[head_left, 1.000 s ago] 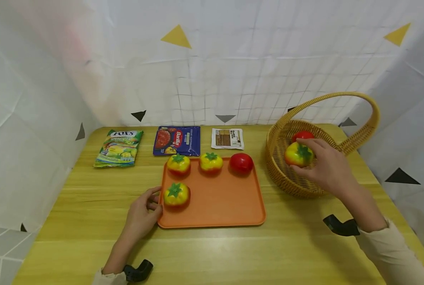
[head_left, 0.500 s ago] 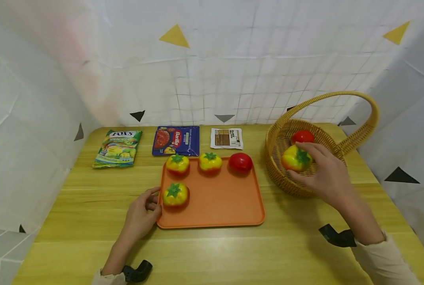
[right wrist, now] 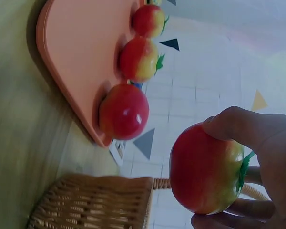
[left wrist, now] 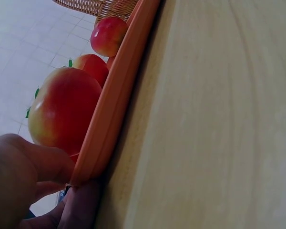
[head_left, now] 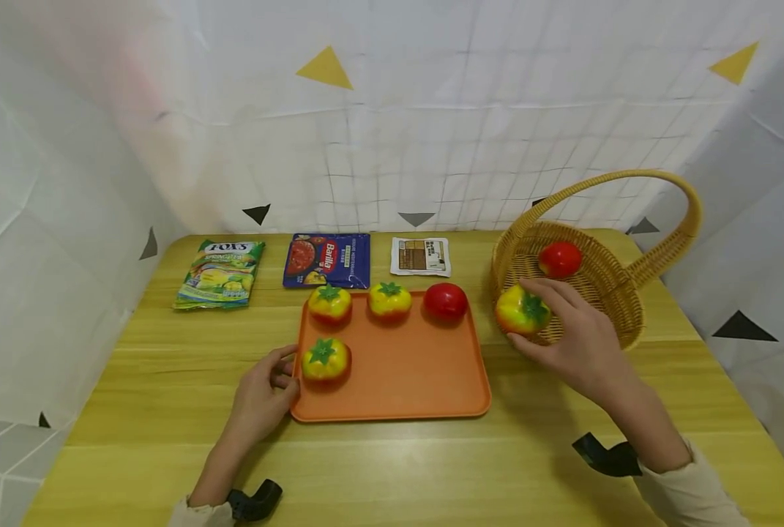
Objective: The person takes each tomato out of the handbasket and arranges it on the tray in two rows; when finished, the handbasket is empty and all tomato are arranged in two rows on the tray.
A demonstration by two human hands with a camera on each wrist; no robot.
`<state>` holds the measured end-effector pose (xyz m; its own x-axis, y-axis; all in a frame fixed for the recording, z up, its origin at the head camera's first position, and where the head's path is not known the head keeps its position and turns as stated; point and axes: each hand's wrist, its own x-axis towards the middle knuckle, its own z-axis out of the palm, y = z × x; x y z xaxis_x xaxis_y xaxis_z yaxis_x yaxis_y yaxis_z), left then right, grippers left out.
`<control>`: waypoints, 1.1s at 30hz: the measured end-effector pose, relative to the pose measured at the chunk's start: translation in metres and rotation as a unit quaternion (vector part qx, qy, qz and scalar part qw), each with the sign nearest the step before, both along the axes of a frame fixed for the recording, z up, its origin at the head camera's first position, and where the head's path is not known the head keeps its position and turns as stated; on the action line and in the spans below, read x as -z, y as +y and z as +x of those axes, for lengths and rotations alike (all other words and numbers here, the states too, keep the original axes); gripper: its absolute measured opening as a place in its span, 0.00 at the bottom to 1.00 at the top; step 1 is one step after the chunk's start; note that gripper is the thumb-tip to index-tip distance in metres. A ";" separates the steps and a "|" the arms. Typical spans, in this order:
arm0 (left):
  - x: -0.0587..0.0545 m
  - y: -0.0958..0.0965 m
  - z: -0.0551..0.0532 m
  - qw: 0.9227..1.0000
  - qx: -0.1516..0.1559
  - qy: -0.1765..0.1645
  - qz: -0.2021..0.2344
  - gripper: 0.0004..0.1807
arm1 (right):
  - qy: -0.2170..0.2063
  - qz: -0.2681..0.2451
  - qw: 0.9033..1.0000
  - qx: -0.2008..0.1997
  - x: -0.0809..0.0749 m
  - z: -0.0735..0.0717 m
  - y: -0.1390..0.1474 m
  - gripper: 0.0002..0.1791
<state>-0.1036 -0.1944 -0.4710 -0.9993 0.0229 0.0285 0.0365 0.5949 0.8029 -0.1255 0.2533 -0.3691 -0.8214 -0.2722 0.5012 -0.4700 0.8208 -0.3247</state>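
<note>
My right hand [head_left: 583, 340] holds a toy tomato [head_left: 518, 311], yellow and red with a green leafy top, between thumb and fingers. In the head view it overlaps the left rim of the wicker basket [head_left: 634, 322]; the right wrist view shows the same tomato [right wrist: 205, 169] up in the air. A red toy tomato [head_left: 560, 259] lies inside the basket. My left hand [head_left: 260, 399] grips the left edge of the orange tray [head_left: 405, 373]. Along the tray's back row sit two yellow-topped tomatoes [head_left: 390, 301] and a red one [head_left: 446, 301]. Another yellow-topped tomato [head_left: 326, 360] is near my left fingers.
Behind the tray lie a blue Barilla pouch [head_left: 329, 260] and a small white and brown packet [head_left: 421, 256]. A green Fox's bag [head_left: 220, 274] rests at the back left. The basket's tall handle [head_left: 602, 178] arches above it. White sheeting [head_left: 405, 132] stands behind the wooden table [head_left: 392, 468].
My right hand has carried the tomato leftward and slightly toward me, from over the basket's middle to its left rim. My left hand and the tray stay put.
</note>
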 end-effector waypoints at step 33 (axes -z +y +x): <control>0.001 -0.001 0.000 1.000 0.002 0.004 0.003 0.30 | -0.065 0.018 0.995 -0.079 0.017 -0.001 -0.050 0.42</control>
<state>-0.1040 -0.1954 -0.4720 -0.9990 0.0262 0.0375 0.0458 0.5900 0.8061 -0.1261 0.2036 -0.3859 -0.8244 -0.4188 0.3807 -0.5498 0.7520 -0.3635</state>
